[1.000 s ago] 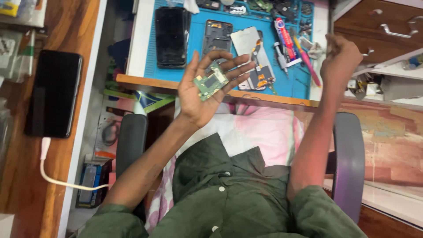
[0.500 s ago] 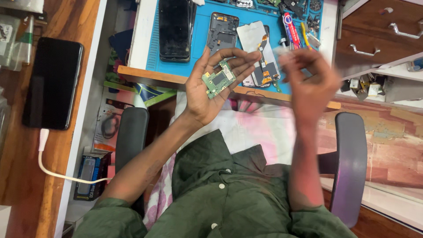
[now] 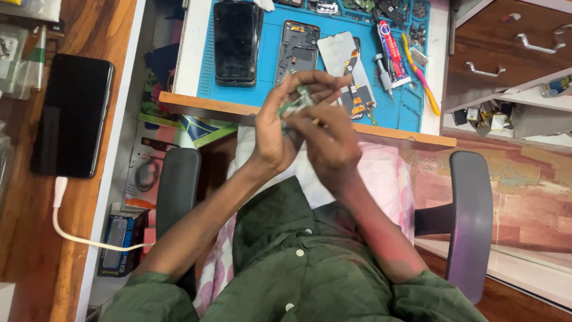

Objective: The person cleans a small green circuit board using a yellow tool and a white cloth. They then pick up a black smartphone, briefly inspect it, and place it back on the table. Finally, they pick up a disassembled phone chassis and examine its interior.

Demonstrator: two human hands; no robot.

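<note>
Green circuit board (image 3: 295,102) sits gripped in the left hand (image 3: 277,128); the right hand (image 3: 326,143), at its 4 o'clock, pinches the board's edge above the bench (image 3: 196,104).

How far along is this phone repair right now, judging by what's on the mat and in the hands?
Done: one phone frame lies opened on the blue mat, beside a detached screen panel. In hand: the left hand and right hand both grip the small green circuit board above the desk edge. Left: the board is not in the frame, and the panel is unattached. A second dark phone lies apart.
</note>
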